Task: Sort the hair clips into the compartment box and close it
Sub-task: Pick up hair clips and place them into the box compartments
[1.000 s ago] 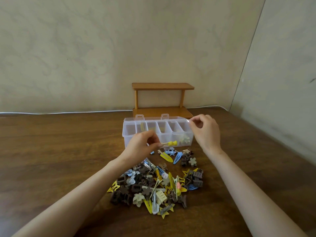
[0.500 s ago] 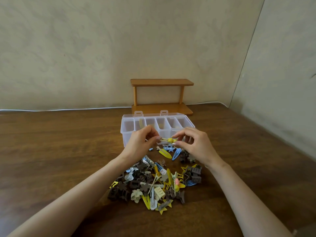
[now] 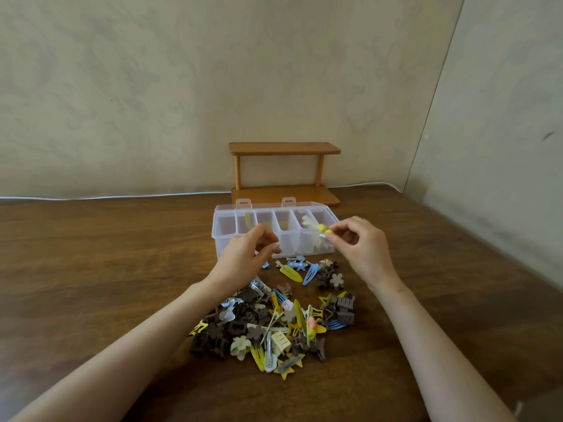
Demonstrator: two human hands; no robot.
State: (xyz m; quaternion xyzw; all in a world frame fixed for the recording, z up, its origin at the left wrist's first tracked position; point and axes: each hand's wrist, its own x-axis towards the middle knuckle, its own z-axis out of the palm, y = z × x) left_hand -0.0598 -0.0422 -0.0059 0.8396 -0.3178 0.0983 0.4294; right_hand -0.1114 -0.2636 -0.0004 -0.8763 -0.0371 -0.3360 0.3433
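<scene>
While the right hand [image 3: 356,248] pinched a small yellow clip [image 3: 323,229] at centre frame, just above the right-hand compartments of the clear compartment box [image 3: 225,239], the left hand [image 3: 243,260] hung curled to its left, with nothing visible between its fingers. The clip looked light, stiff and springy, probably slick plastic, so a pinch across its narrow body seemed best. Pale flower clips lay in the box's right compartments and yellowish ones nearer the left. Its lid stood open. The unsorted pile [image 3: 274,327] sprawled at lower centre.
</scene>
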